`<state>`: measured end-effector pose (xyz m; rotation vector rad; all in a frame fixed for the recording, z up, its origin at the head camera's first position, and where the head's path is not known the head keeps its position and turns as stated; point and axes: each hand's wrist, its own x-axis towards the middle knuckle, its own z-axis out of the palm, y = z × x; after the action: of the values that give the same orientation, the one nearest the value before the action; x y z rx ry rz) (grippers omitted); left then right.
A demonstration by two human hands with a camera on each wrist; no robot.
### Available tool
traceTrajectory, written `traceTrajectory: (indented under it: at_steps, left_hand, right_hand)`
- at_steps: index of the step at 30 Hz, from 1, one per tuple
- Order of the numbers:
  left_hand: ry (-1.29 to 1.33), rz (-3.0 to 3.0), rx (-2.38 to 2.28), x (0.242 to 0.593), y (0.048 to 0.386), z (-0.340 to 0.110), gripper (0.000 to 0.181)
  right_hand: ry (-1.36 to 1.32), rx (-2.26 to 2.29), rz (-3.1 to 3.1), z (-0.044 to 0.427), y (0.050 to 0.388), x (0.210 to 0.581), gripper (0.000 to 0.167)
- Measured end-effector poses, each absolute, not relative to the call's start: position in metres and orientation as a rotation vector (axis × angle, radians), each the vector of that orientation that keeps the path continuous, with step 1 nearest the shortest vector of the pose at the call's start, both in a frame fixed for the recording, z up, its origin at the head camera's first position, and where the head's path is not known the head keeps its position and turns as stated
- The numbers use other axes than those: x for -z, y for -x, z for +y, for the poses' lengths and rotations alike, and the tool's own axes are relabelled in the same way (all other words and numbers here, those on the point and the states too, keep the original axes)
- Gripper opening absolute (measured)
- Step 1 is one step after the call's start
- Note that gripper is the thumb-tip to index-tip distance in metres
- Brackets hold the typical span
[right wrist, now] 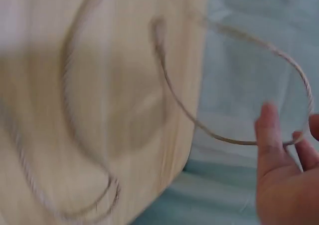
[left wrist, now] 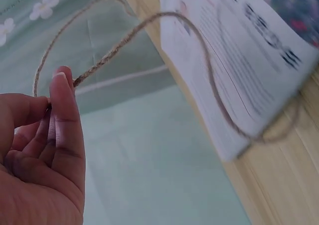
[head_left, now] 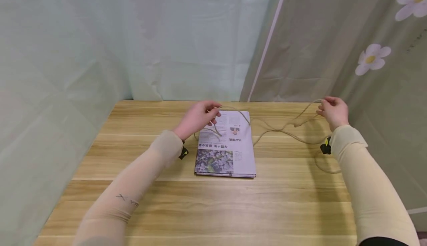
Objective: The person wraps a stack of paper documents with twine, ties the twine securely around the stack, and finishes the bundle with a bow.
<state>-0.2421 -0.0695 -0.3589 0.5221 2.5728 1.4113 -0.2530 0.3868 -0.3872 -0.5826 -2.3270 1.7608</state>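
A folded newspaper (head_left: 245, 153) lies on the wooden table, with printed text and a photo of purple flowers on its top face. Brown twine (head_left: 277, 130) runs across and beyond it to the right in loose loops. Above the newspaper's far left part, my left hand (head_left: 200, 116) pinches the twine between thumb and forefinger. In the left wrist view, the twine (left wrist: 209, 70) arches from the fingertips over the newspaper (left wrist: 199, 85). Out at the far right, my right hand (head_left: 335, 112) holds another stretch of twine (right wrist: 229, 140) raised off the table. Whether the twine passes under the newspaper is hidden.
The wooden table (head_left: 213, 212) ends at the back against a pale green and grey curtain (head_left: 200, 53) with white flowers on its right part. A loop of twine lies on the tabletop below my right wrist. Each wrist wears a small black camera.
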Motion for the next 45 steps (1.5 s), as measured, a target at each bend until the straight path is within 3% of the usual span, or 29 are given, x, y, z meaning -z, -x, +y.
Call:
traceTrajectory:
  at_steps: [2, 8, 14, 16, 20, 24, 31, 36, 45]
  left_hand:
    - [-0.539, 2.567, -1.423, 0.359, 0.243, -0.06, 0.032]
    - [-0.554, 2.564, -1.406, 0.358, 0.243, -0.038, 0.031]
    - [-0.58, 2.573, -1.397, 0.358, 0.246, -0.025, 0.031]
    - [-0.592, 2.574, -1.402, 0.358, 0.247, -0.023, 0.031]
    - [-0.614, 2.584, -1.392, 0.361, 0.246, -0.021, 0.03]
    - [-0.623, 2.573, -1.391, 0.364, 0.245, -0.02, 0.029]
    - [-0.584, 2.56, -1.424, 0.363, 0.245, -0.021, 0.03]
    - [-0.614, 2.542, -1.394, 0.364, 0.245, -0.019, 0.032]
    - [-0.748, 2.479, -1.23, 0.375, 0.238, -0.02, 0.053]
  right_hand:
    - [0.537, -1.521, -2.505, 0.382, 0.252, 0.395, 0.055]
    - [0.217, -1.041, -2.711, 0.338, 0.253, 0.414, 0.052]
    - [0.003, -0.659, -2.8, 0.291, 0.265, 0.433, 0.074]
    - [-0.085, -0.55, -2.837, 0.28, 0.268, 0.439, 0.068]
    - [-0.284, -0.397, -2.96, 0.266, 0.27, 0.454, 0.036]
    - [-0.316, -0.406, -3.036, 0.265, 0.269, 0.466, 0.019]
    - [-0.367, -0.482, -3.083, 0.272, 0.267, 0.464, 0.017]
    - [-0.231, -0.687, -3.065, 0.283, 0.267, 0.453, 0.019]
    - [0.393, -1.285, -2.706, 0.354, 0.265, 0.404, 0.043]
